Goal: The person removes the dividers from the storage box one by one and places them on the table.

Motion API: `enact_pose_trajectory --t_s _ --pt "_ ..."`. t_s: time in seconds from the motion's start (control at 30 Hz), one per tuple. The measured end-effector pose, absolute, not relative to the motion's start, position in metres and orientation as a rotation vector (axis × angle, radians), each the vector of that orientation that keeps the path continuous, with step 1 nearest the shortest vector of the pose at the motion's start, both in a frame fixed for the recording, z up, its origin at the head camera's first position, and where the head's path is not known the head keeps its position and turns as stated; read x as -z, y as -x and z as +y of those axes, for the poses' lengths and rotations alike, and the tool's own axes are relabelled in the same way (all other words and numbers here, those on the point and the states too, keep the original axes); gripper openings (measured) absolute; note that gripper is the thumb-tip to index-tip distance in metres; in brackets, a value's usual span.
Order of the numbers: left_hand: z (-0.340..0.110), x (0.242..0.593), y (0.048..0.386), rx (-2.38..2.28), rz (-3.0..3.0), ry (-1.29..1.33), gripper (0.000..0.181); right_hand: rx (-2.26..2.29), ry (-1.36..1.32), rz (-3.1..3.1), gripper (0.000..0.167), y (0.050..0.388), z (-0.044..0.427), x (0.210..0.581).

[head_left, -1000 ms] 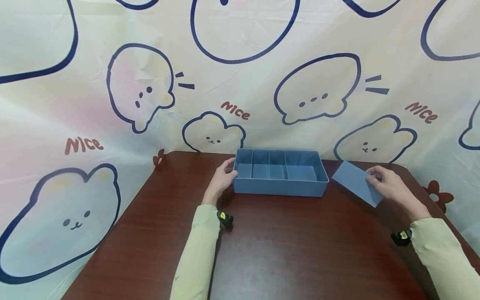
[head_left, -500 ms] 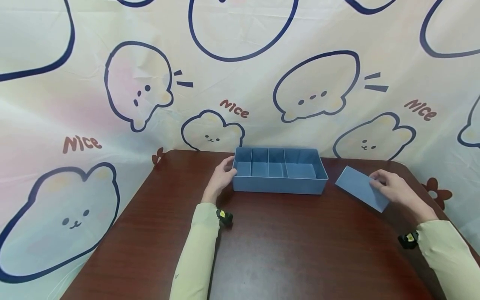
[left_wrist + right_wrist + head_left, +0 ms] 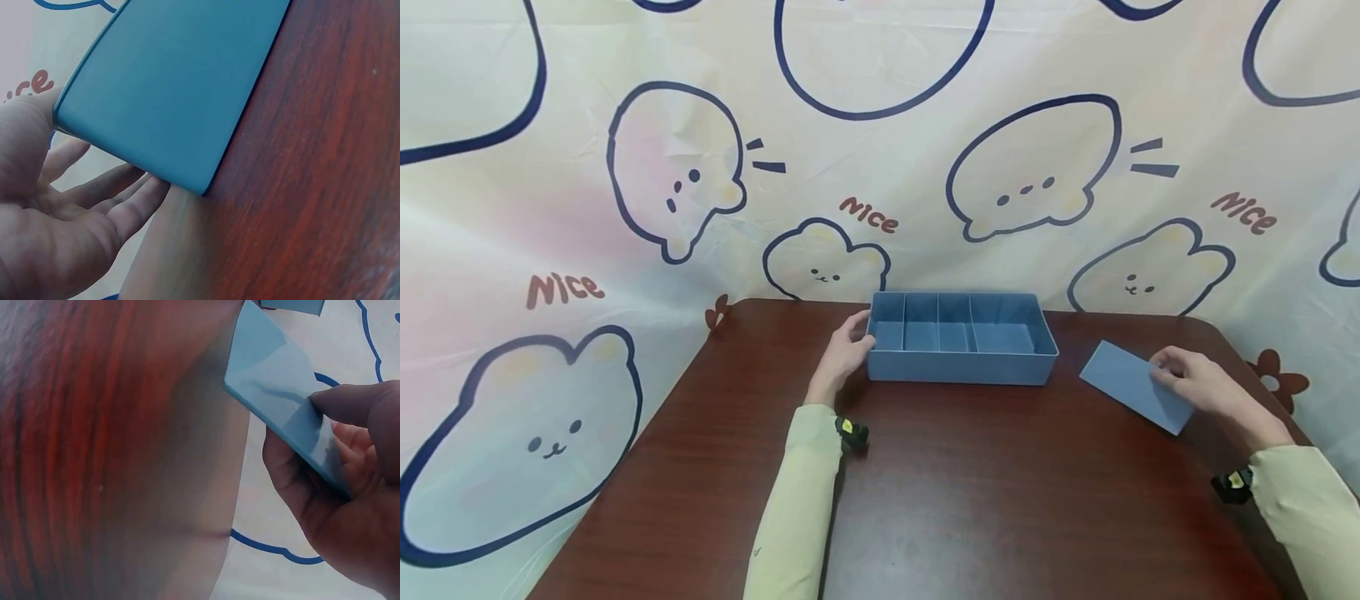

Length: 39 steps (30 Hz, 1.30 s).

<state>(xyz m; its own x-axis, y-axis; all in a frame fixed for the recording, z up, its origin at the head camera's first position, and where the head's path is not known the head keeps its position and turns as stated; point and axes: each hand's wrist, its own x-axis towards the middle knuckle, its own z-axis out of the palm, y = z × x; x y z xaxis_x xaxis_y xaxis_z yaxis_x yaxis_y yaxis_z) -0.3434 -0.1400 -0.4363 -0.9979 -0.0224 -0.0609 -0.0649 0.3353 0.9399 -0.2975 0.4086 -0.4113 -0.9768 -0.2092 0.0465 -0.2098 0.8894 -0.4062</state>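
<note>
A blue compartment box (image 3: 962, 367) with upright dividers stands near the back of the brown table. At its left end is my left hand (image 3: 844, 354), the thumb at the rim and the fingers against the outside of the end wall. The left wrist view shows this hand (image 3: 69, 219) at the box corner (image 3: 162, 94). To the right of the box, apart from it, my right hand (image 3: 1198, 383) pinches a flat, thin blue rectangular panel (image 3: 1131, 385). In the right wrist view the thumb lies on one face of the panel (image 3: 269, 369), with fingers behind it.
The brown table (image 3: 985, 500) has its back edge against a pale cloth backdrop (image 3: 917, 183) printed with cartoon bears. Each wrist wears a dark strapped device, such as the left wrist device (image 3: 852, 433).
My right hand has drawn the panel to the right and toward me, away from the box. My left hand and the box have stayed in place.
</note>
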Motion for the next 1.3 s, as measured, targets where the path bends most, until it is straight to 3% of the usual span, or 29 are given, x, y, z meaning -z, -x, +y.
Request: enact_pose_trajectory --t_s 0.17,0.7,1.3 --pt "-0.140 0.435 0.344 -1.790 2.536 0.068 0.056 -0.658 -0.287 -3.109 0.029 0.298 0.413 0.416" --pt "-0.138 0.435 0.345 -1.773 2.516 0.078 0.057 -0.628 -0.257 -3.258 0.054 0.295 0.421 0.423" --pt "-0.140 0.434 0.343 -1.792 2.522 0.089 0.057 -0.571 -0.265 -3.336 0.060 0.305 0.416 0.416"
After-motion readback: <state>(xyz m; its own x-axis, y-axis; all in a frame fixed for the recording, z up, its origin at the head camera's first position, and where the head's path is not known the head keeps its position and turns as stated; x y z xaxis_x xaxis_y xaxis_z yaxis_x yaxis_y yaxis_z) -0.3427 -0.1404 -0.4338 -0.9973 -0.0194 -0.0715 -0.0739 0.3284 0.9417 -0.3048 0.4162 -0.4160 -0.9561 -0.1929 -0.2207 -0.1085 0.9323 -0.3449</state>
